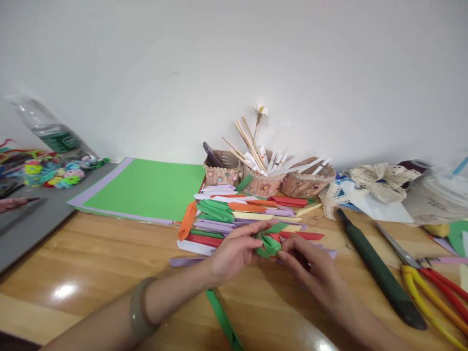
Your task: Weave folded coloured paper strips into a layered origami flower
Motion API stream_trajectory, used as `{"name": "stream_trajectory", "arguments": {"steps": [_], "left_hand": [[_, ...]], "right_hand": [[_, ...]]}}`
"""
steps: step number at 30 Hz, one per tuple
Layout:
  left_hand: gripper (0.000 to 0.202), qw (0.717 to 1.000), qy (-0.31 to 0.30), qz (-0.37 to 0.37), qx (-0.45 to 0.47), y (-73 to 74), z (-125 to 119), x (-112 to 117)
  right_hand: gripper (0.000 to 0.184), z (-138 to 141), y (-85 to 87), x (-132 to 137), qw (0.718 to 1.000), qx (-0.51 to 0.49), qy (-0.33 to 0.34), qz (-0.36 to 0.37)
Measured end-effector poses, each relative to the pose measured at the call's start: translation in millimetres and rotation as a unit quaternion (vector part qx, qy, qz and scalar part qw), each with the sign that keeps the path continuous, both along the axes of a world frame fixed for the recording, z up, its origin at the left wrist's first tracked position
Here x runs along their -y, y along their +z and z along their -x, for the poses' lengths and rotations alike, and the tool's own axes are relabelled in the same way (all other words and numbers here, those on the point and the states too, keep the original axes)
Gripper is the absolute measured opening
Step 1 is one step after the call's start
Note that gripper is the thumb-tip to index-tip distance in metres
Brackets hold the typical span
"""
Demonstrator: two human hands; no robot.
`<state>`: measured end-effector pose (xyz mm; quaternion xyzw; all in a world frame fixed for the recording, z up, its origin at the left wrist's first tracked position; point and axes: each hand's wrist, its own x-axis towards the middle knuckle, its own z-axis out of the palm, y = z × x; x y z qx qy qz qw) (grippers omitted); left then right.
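Between my two hands is a small green folded paper piece [269, 245] with a bit of red in it. My left hand [234, 256], wearing a ring and a bangle, grips it from the left, thumb on the near side. From the right, the thumb and fingers of my right hand [310, 263] pinch its edge. Just beyond lie many folded paper strips [215, 210] in green, purple, orange, red, white and yellow. A loose green paper strip [223, 317] lies on the wooden table below my left forearm.
Decorated baskets [261, 185] with sticks and markers stand against the wall. Green paper sheets [146, 190] lie left, beside a grey board [22, 234] and a plastic bottle [54, 131]. At right are a dark green cutter [380, 273], yellow-handled scissors [420, 287] and a lace bow [380, 180].
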<state>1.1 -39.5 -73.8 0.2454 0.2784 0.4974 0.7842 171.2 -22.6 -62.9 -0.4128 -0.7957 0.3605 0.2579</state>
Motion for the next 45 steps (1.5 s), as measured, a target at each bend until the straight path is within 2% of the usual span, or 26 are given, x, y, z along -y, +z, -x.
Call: {"name": "stream_trajectory", "arguments": {"steps": [4,7,9,12,14,17,21,23,24,26,28,33,39,45], "left_hand": [[0.038,0.999,-0.038,0.004,0.038,-3.2,4,-5],[0.041,0.992,-0.093,0.004,0.083,-6.4,5,-5],[0.043,0.987,-0.131,0.008,0.093,-8.0,4,-3],[0.043,0.985,-0.161,0.02,0.059,-8.6,-1,2],[0.04,0.988,-0.146,0.035,0.023,-7.6,-3,3],[0.035,0.991,-0.126,0.045,-0.004,-6.0,-5,4],[0.042,0.985,-0.162,0.027,-0.048,-5.8,-6,5],[0.04,0.983,-0.132,-0.009,-0.126,-4.1,-6,7],[0.035,0.978,-0.08,-0.035,-0.189,-2.3,-5,7],[0.026,0.944,0.016,-0.13,-0.304,2.2,-5,8],[0.026,0.925,0.047,-0.17,-0.336,6.3,-4,8],[0.029,0.925,0.033,-0.191,-0.328,7.9,-4,8],[0.027,0.906,-0.003,-0.225,-0.358,-1.3,-5,5],[0.022,0.887,0.073,-0.228,-0.395,-8.5,-5,6]], "right_hand": [[0.017,-4,6.3,3,0.999,-0.045,-0.026,0.004],[0.016,-8,6.6,0,0.991,-0.108,-0.075,0.019],[0.022,-8,6.6,-2,0.99,-0.118,-0.08,0.025],[0.018,-5,9.4,-2,0.995,-0.096,-0.038,0.014],[0.017,-3,12.7,1,0.996,-0.083,-0.018,0.005],[0.017,-3,16.0,5,0.997,-0.074,-0.018,-0.004],[0.018,-6,14.7,6,0.997,-0.065,-0.027,-0.026],[0.019,-7,12.9,4,0.997,-0.06,-0.023,-0.04],[0.019,-7,11.9,3,0.997,-0.057,-0.021,-0.049],[0.018,-8,9.9,0,0.996,-0.054,-0.015,-0.072],[0.018,-8,7.7,-1,0.994,-0.054,-0.011,-0.094],[0.018,-8,3.1,-1,0.991,-0.05,-0.01,-0.122],[0.018,-7,-1.6,-1,0.983,-0.036,-0.017,-0.178],[0.016,-7,-3.3,1,0.975,-0.012,-0.021,-0.219]]}}
